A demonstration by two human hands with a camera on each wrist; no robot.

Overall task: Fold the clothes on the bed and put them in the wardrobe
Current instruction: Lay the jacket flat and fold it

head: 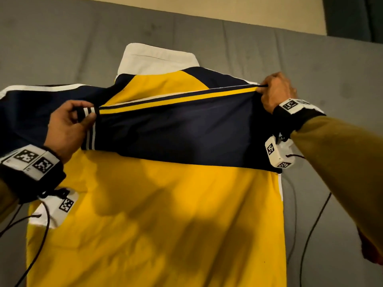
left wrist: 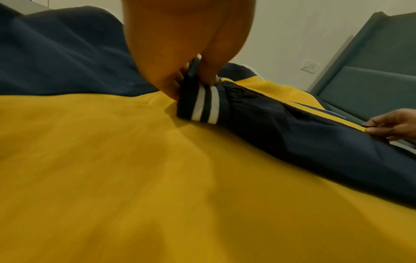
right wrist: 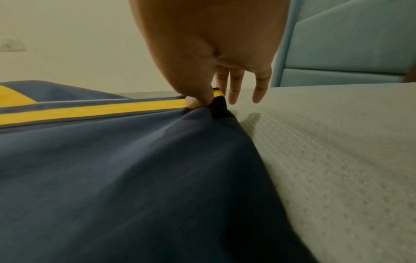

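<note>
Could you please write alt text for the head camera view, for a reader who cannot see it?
Two hands stretch a navy sleeve with a yellow stripe across a yellow, navy and white jacket lying on a grey mattress. The left hand pinches its white-striped ribbed cuff; the right hand pinches the shoulder end.
</note>
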